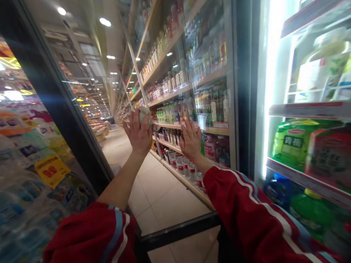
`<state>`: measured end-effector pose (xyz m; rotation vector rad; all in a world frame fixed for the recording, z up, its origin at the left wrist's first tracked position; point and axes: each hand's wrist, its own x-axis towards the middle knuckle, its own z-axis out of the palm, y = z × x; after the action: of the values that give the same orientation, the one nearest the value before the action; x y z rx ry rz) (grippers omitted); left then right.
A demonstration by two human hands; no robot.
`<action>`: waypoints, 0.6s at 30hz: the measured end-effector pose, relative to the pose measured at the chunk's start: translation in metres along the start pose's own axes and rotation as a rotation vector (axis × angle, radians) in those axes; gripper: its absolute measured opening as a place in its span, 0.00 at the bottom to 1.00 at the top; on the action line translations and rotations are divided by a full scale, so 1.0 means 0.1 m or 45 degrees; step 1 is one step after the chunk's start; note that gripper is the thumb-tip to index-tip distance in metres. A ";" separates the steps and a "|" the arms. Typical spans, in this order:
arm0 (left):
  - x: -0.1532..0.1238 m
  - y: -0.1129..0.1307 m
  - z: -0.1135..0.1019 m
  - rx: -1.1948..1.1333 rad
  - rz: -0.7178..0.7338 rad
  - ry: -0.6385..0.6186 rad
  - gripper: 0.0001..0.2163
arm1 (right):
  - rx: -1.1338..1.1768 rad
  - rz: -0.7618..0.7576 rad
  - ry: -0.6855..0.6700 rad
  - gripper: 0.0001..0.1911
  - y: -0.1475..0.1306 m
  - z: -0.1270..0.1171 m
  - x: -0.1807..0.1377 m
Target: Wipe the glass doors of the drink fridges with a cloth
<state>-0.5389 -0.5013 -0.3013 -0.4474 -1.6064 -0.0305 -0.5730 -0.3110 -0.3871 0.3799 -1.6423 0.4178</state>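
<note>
In the head view, my left hand [138, 136] presses a crumpled whitish cloth [144, 114] against the pane of a glass door. The cloth shows past the fingers, with part of it hidden beneath them. The door's dark frame [181, 229] runs below both hands. My right hand [191, 140] rests with its fingers stretched out at the glass, to the right of the left hand, and nothing shows in it. Bottled drinks on shelves appear in the pane behind both hands; I cannot tell how much is reflection.
At right, a lit cooler shelf [307, 109] holds large bottles, among them a green bottle [290, 144]. Packaged goods with a yellow price sign [52, 170] stand at left. Pale floor tiles [161, 190] show through the pane.
</note>
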 end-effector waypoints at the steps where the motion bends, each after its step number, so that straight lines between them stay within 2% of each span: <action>1: 0.00 -0.01 0.00 -0.005 -0.012 0.012 0.17 | 0.002 0.005 0.001 0.28 -0.01 0.00 -0.01; 3: -0.07 0.05 0.04 -0.006 0.054 -0.006 0.17 | 0.000 0.013 0.004 0.27 -0.03 0.00 -0.05; 7: -0.29 0.26 0.14 -0.011 0.342 -0.129 0.15 | -0.002 0.014 0.012 0.27 -0.05 -0.02 -0.12; 9: -0.33 0.27 0.14 -0.046 0.418 -0.160 0.15 | -0.003 0.001 0.018 0.27 -0.05 -0.02 -0.14; 11: -0.30 0.18 0.10 -0.037 0.360 -0.112 0.15 | -0.005 -0.014 0.026 0.28 -0.03 -0.01 -0.16; 15: -0.19 -0.04 -0.02 0.055 0.054 0.018 0.18 | -0.009 -0.015 0.024 0.28 -0.02 0.02 -0.17; 18: -0.24 -0.01 -0.01 0.022 0.034 -0.021 0.17 | -0.015 0.002 0.032 0.27 -0.02 0.02 -0.17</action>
<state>-0.5375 -0.5092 -0.3239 -0.4574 -1.6157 0.0074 -0.5720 -0.3142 -0.4038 0.3634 -1.6203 0.4125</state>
